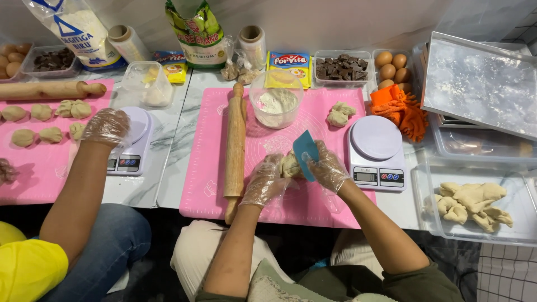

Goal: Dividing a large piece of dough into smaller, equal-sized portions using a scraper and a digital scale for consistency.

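Over the pink mat [313,207], the left hand [263,182] is clamped on a dough lump [290,166] while the right hand [329,169] grips a blue scraper [305,152] — touching the dough — the scale [376,146] at three o'clock, the rolling pin [235,145] at nine.

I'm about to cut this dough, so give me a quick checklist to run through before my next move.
1. Left hand gloved and steadying the dough piece: ok.
2. Right hand gripping the blue plastic scraper: ok.
3. Scraper edge set on the dough: cannot tell.
4. Dough over the pink silicone mat: ok.
5. Wooden rolling pin lying apart from the hands: ok.
6. Kitchen scale platform free: ok; its display reading: cannot tell.
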